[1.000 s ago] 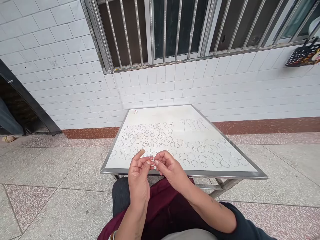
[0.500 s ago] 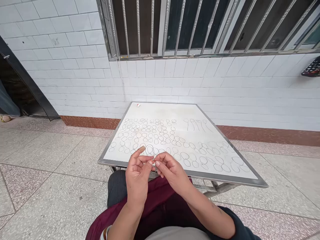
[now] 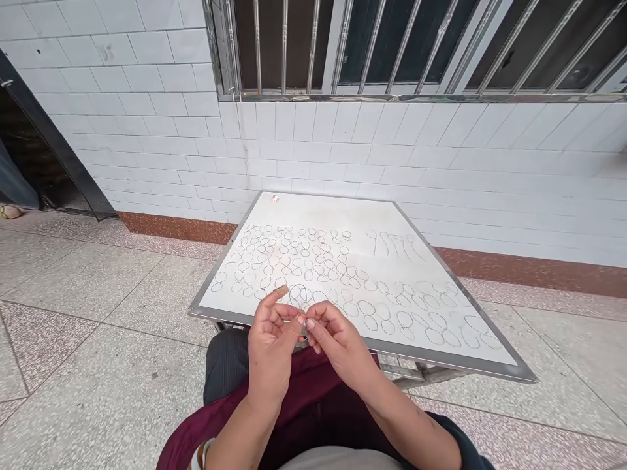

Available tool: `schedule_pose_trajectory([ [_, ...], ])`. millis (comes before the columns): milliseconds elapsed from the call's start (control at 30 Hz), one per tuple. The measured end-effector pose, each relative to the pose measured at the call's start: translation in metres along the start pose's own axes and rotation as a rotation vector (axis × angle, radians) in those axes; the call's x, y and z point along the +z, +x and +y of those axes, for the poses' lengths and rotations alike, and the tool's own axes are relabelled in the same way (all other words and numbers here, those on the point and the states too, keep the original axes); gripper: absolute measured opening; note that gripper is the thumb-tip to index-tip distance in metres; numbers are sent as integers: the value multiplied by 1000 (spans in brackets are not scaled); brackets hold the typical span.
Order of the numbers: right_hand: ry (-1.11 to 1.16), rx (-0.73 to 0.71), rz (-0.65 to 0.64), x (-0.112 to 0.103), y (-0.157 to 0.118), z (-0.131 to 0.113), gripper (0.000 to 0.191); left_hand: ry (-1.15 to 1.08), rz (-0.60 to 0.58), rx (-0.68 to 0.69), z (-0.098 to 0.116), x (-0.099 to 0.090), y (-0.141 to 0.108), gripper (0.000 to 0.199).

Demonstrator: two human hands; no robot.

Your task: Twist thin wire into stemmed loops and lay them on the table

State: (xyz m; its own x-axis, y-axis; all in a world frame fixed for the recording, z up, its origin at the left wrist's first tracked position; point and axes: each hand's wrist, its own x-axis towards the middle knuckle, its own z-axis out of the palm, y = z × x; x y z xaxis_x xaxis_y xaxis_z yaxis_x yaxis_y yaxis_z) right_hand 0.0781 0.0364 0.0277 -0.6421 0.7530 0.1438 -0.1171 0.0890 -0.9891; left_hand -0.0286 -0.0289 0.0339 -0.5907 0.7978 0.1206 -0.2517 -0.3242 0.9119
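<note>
My left hand (image 3: 270, 349) and my right hand (image 3: 339, 338) meet over the near edge of the white board table (image 3: 337, 207). Thumb and fingers of each pinch a thin dark wire piece (image 3: 298, 297), whose rounded loops stand up just above the fingertips. The exact spot where they grip it is hidden by the fingers. One left finger is raised away from the pinch, with a tan covering on its tip. Beyond the hands, many thin wire loops (image 3: 365, 307) lie in rows, several joined in pairs. At the right back are several loops with long tails (image 3: 386, 245).
A small white-and-red item (image 3: 275, 198) sits at the table's far left corner. Behind stands a white tiled wall (image 3: 313, 153) with a barred window (image 3: 377, 49). A dark doorway (image 3: 34, 156) is at the left. Dark red cloth (image 3: 313, 382) covers my lap.
The view has shifted slightly, so the table appears a little larger. Both hands stay together on the wire, the fingertips slightly closer to each other.
</note>
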Motion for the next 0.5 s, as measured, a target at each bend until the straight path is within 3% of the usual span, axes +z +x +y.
schedule_pose_trajectory([
  [233,125,24,33,2,0,11,23,-127,106,-13,0,3,0,42],
  [500,621,105,-13,14,-11,7,18,-201,213,117,20,-7,8,47],
])
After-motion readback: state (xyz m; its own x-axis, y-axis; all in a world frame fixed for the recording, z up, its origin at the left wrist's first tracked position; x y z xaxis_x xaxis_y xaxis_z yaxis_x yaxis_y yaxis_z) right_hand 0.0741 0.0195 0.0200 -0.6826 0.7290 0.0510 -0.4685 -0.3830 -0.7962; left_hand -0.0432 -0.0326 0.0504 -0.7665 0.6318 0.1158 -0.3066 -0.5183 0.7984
